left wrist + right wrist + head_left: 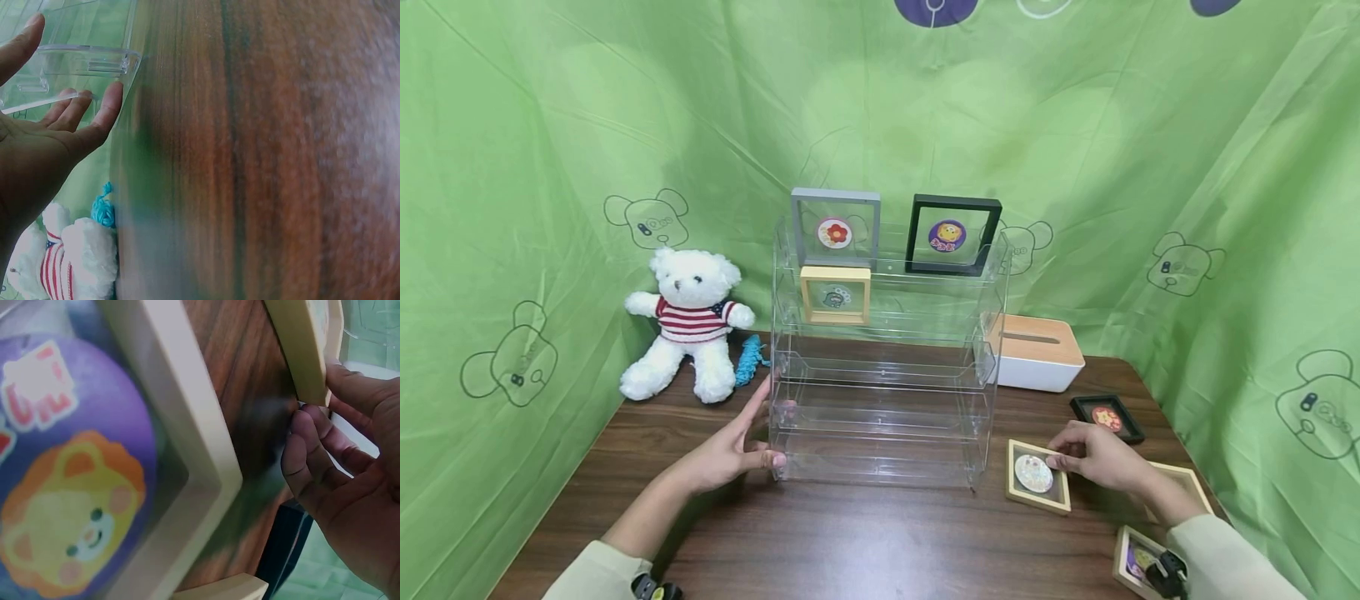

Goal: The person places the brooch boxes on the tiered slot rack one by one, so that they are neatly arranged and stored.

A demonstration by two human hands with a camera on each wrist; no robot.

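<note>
A clear acrylic tiered display rack [880,421] stands on the table. My left hand [722,454] touches its lower left side, thumb at the front corner and the other fingers spread along the side panel; the left wrist view shows this hand [56,131] with thumb and fingers apart. To the right of the rack, my right hand [1097,456] pinches the upper right edge of a pale wooden picture frame [1037,500] with a round white badge. In the right wrist view, thumb and fingertips meet at the frame's corner [306,356].
The rack bears a grey frame [797,225], a black frame [955,200] and a small wooden frame [835,272]. A tissue box [1033,367], another black frame [1131,429] and wooden frames [1187,479] lie right. A white teddy bear [692,283] and blue cord [749,360] are left.
</note>
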